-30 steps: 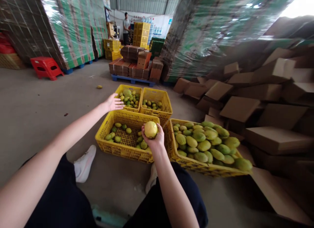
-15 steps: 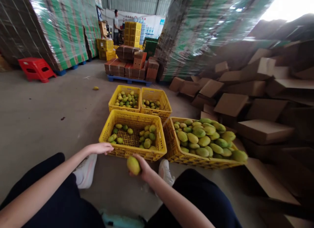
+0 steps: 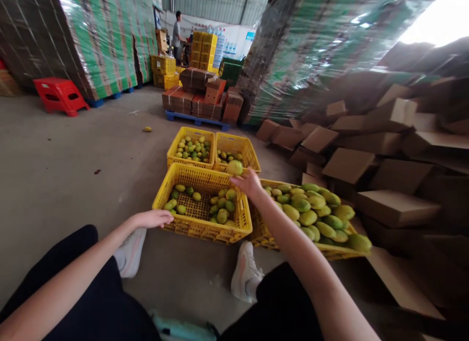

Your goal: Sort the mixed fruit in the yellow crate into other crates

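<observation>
My left hand [image 3: 157, 218] rests on the front left corner of the near yellow crate [image 3: 205, 235], its fingers bent over the rim. Inside that crate lie two loose groups of green-yellow mangoes [image 3: 222, 215]. My right hand [image 3: 249, 183] is stretched out above the crate's far right corner. A mango [image 3: 235, 167] sits at its fingertips, in front of the back right crate [image 3: 249, 153]; the fingers reach under the fruit and the grip looks loose. To the right, under my forearm, stands a crate heaped with larger mangoes [image 3: 308, 217].
A back left crate [image 3: 190, 132] holds more mangoes. Collapsed cartons [image 3: 348, 160] pile up on the right. A red stool [image 3: 60, 95], a stray mango [image 3: 147, 129] and a blue pallet [image 3: 196, 120] of flat boxes are farther off. A person [image 3: 177, 35] stands at the back.
My right hand has carried the mango from in front of the near crate forward and right, up to the back right crate. My left hand stays at the near crate's rim.
</observation>
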{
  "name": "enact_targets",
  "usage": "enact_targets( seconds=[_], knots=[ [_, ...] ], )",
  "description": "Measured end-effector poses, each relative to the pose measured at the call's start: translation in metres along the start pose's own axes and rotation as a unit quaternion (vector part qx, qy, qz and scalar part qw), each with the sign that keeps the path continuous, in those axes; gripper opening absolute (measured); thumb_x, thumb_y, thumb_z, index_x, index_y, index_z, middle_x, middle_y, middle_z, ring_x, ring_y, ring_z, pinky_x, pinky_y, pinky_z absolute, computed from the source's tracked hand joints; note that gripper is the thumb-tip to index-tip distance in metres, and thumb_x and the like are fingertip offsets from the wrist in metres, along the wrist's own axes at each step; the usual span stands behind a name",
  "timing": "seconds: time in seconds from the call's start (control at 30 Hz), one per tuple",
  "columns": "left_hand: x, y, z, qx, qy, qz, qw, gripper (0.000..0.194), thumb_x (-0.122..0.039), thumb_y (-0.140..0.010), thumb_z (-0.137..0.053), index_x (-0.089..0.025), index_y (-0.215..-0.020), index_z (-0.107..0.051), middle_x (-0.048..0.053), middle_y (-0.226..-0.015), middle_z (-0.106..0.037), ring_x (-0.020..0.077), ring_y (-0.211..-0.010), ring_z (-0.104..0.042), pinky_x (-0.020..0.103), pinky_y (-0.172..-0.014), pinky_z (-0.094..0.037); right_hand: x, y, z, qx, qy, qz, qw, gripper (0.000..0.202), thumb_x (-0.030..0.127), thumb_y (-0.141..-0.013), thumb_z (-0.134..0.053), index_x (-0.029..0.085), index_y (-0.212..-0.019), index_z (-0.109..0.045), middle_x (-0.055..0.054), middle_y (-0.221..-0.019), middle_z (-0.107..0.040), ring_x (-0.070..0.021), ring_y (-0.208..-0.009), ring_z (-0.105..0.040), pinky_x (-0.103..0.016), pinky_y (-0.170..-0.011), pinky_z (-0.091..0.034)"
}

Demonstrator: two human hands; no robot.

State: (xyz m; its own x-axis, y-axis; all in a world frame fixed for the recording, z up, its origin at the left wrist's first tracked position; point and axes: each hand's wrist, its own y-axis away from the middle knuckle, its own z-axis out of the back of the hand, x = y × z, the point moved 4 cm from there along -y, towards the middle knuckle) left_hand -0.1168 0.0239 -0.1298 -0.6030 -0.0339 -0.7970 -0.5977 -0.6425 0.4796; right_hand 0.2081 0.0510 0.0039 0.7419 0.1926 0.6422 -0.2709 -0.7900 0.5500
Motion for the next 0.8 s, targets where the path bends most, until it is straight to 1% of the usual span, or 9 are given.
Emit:
enact_targets(
  seconds=[0.07, 0.13, 0.2, 0.3, 0.37, 0.43, 0.57, 0.67, 0.8],
  knots=[
    [-0.008, 0.0, -0.003, 0.002, -0.012, -0.002, 1.0, 0.053, -0.069, -0.08, -0.057, -0.021, -0.101, -0.066, 0.006, -0.104, -0.068, 0.0212, -0.093, -0.064, 0.031, -0.087, -0.049, 0.032, -0.017, -0.013, -0.027, 0.019, 0.021, 0.999, 0.035, 0.043, -0.105, -0.043, 0.015, -0.096, -0.062, 0.001, -0.08, -0.066, -0.0109, -0.064, -0.068, -0.025, -0.061, -0.059],
    [-0.014, -0.001, -0.004, -0.001, -0.039, -0.008, 0.999, 0.051, -0.067, -0.084, -0.055, -0.021, -0.103, -0.067, 0.005, -0.103, -0.069, 0.0218, -0.094, -0.063, 0.031, -0.086, -0.049, 0.039, -0.024, -0.009, -0.031, 0.038, 0.023, 0.999, 0.022, 0.035, -0.102, -0.048, 0.018, -0.102, -0.062, -0.002, -0.085, -0.069, -0.0154, -0.067, -0.071, -0.03, -0.059, -0.062],
    [-0.019, -0.003, -0.006, -0.005, -0.073, -0.013, 0.997, 0.049, -0.065, -0.087, -0.052, -0.021, -0.103, -0.067, 0.005, -0.1, -0.069, 0.0221, -0.093, -0.062, 0.03, -0.083, -0.048, 0.025, -0.021, 0.011, -0.018, 0.059, 0.008, 0.998, 0.015, 0.021, -0.096, -0.053, 0.017, -0.103, -0.065, -0.006, -0.087, -0.072, -0.0188, -0.068, -0.073, -0.033, -0.058, -0.062],
    [-0.019, -0.008, -0.009, 0.003, -0.106, 0.002, 0.994, 0.045, -0.061, -0.09, -0.05, -0.022, -0.102, -0.067, 0.004, -0.099, -0.069, 0.0214, -0.091, -0.061, 0.029, -0.081, -0.046, -0.009, -0.015, 0.054, -0.001, 0.085, -0.029, 0.996, 0.024, 0.002, -0.085, -0.052, 0.013, -0.099, -0.069, -0.01, -0.083, -0.075, -0.0214, -0.066, -0.074, -0.032, -0.057, -0.061],
    [-0.017, -0.012, -0.011, 0.01, -0.116, 0.016, 0.993, 0.042, -0.059, -0.09, -0.05, -0.022, -0.102, -0.068, 0.004, -0.099, -0.07, 0.0211, -0.089, -0.062, 0.028, -0.081, -0.046, -0.025, -0.014, 0.079, 0.006, 0.08, -0.047, 0.996, 0.032, -0.006, -0.076, -0.052, 0.013, -0.095, -0.069, -0.008, -0.078, -0.076, -0.0206, -0.063, -0.075, -0.03, -0.057, -0.06],
    [-0.015, -0.016, -0.014, 0.01, -0.124, 0.016, 0.992, 0.041, -0.058, -0.09, -0.051, -0.023, -0.102, -0.069, 0.004, -0.097, -0.071, 0.0213, -0.089, -0.062, 0.028, -0.08, -0.045, -0.032, -0.016, 0.092, 0.006, 0.07, -0.055, 0.996, 0.037, -0.011, -0.07, -0.053, 0.015, -0.091, -0.069, -0.005, -0.074, -0.076, -0.0187, -0.061, -0.074, -0.026, -0.056, -0.059],
    [-0.009, -0.025, -0.015, -0.013, -0.115, 0.007, 0.993, 0.038, -0.056, -0.088, -0.055, -0.023, -0.096, -0.071, 0.003, -0.091, -0.072, 0.0221, -0.09, -0.064, 0.028, -0.081, -0.045, -0.024, -0.017, 0.09, 0.034, 0.049, -0.035, 0.998, 0.034, -0.009, -0.069, -0.056, 0.019, -0.085, -0.068, -0.003, -0.079, -0.079, -0.0187, -0.068, -0.076, -0.026, -0.059, -0.06],
    [0.002, -0.039, -0.009, -0.031, -0.078, 0.056, 0.995, 0.032, -0.052, -0.084, -0.061, -0.022, -0.088, -0.072, 0.003, -0.085, -0.073, 0.0222, -0.087, -0.066, 0.029, -0.078, -0.047, -0.02, -0.009, 0.086, 0.046, 0.034, -0.018, 0.998, 0.025, -0.001, -0.074, -0.057, 0.019, -0.084, -0.068, -0.005, -0.081, -0.079, -0.0211, -0.073, -0.077, -0.029, -0.063, -0.061],
    [0.021, -0.077, 0.009, -0.076, -0.063, 0.118, 0.988, 0.032, -0.05, -0.084, -0.06, -0.02, -0.09, -0.072, 0.005, -0.087, -0.074, 0.0237, -0.086, -0.069, 0.03, -0.072, -0.05, -0.024, 0.002, 0.088, 0.032, 0.004, -0.062, 0.998, 0.024, 0.004, -0.075, -0.056, 0.018, -0.09, -0.068, -0.008, -0.083, -0.079, -0.0224, -0.076, -0.076, -0.031, -0.063, -0.06]
  ],
)
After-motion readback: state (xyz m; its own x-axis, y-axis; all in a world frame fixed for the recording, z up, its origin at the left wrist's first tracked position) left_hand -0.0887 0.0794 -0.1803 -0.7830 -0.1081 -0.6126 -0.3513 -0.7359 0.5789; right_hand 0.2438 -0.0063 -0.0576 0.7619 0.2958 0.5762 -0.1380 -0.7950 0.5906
